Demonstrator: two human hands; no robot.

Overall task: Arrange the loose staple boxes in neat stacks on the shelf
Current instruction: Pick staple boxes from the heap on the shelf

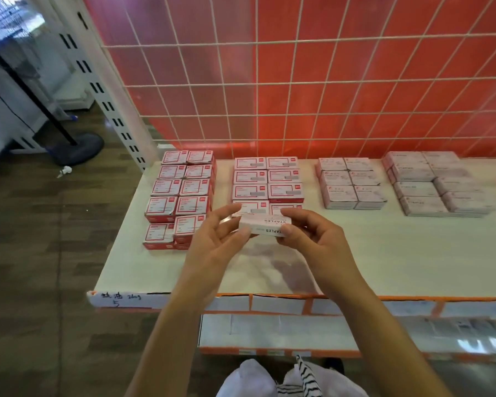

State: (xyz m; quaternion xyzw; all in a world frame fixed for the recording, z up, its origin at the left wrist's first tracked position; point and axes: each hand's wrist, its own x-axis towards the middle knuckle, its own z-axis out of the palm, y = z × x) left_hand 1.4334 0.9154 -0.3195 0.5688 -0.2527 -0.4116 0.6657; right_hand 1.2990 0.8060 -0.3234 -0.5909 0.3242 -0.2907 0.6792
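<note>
While both hands hold it off the surface, the small pale pink cardboard staple box (265,225), printed with the word STAPLES, hangs over the front middle of the flat white shelf board (398,253). The left hand (212,247) pinches the box's left end between thumb and curled fingers, and the right hand (312,242) pinches its right end the same way. At the shelf's left end sits a two-column block of red-and-white staple boxes (181,196), stacked more than one layer deep. Near the shelf's middle, towards its back, lies a second red-and-white block (267,177), its front row partly hidden by the held box. Further towards the shelf's right stand two blocks of pale pink boxes (350,183) (433,181). Behind the shelf's back edge rises a red panel with a white wire grid (298,81).
</note>
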